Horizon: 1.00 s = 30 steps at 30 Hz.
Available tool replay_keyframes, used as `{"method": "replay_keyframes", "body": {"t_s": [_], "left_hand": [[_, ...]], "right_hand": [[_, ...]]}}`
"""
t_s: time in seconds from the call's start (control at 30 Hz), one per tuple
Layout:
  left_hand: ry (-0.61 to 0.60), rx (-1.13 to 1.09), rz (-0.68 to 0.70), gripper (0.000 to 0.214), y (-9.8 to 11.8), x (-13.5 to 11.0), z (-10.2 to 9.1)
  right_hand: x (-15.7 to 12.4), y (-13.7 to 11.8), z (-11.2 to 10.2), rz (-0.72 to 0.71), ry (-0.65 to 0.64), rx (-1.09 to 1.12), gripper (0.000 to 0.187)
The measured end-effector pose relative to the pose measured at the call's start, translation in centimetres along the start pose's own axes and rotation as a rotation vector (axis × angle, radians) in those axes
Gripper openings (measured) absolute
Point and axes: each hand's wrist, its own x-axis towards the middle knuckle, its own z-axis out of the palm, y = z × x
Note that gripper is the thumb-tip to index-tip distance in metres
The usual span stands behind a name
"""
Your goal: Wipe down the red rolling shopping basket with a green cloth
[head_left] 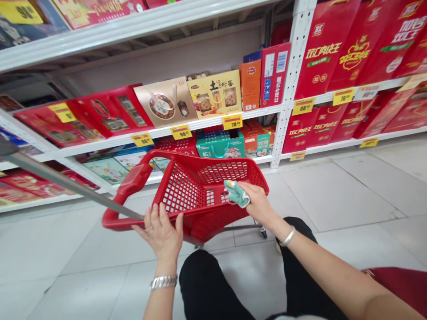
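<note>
A red plastic shopping basket on wheels (213,218) stands on the floor just ahead of my knees, its grey pull handle (76,182) slanting up to the left. My left hand (163,231) lies on the near left rim with its fingers spread, a ring on one finger. Over the near right rim, my right hand (258,200) grips a folded green and white cloth (236,194). Part of the cloth hangs inside the basket. The inside shows only its perforated red walls and bottom.
White shelves (167,133) with gift boxes and yellow price tags rise behind the basket. Red gift bags (320,53) fill the shelves on the right. Grey floor tiles (340,191) extend to the right. A dark red object (400,284) shows at the lower right edge.
</note>
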Motion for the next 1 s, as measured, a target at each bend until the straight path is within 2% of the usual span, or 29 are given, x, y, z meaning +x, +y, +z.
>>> {"method": "replay_keyframes", "body": {"t_s": [0.2, 0.27, 0.37, 0.47, 0.6, 0.77, 1.0], "left_hand": [[-0.046, -0.028, -0.022, 0.063, -0.1, -0.1, -0.3], [-0.057, -0.03, -0.021, 0.06, -0.3, -0.1, -0.4], [-0.07, -0.039, -0.031, 0.056, -0.3, -0.2, -0.5], [-0.078, -0.054, -0.053, 0.057, -0.2, -0.1, -0.5], [-0.08, -0.069, -0.071, 0.058, 0.1, 0.0, -0.5], [-0.081, -0.089, -0.093, 0.058, 0.1, 0.0, -0.4], [-0.08, -0.076, -0.072, 0.058, -0.3, 0.0, -0.3]], "right_hand": [[2.1, -9.2, 5.6, -0.124, -0.277, 0.037, 0.054], [2.7, -11.1, 6.8, -0.142, -0.336, 0.033, 0.05], [3.1, -12.4, 8.0, -0.145, -0.402, 0.013, 0.046], [2.7, -12.0, 8.3, -0.143, -0.424, -0.015, 0.049], [1.7, -10.0, 7.6, -0.148, -0.398, -0.081, 0.054], [0.4, -6.5, 6.1, -0.118, -0.333, -0.127, 0.063], [-1.5, -1.2, 2.9, -0.044, -0.255, -0.231, 0.065]]}}
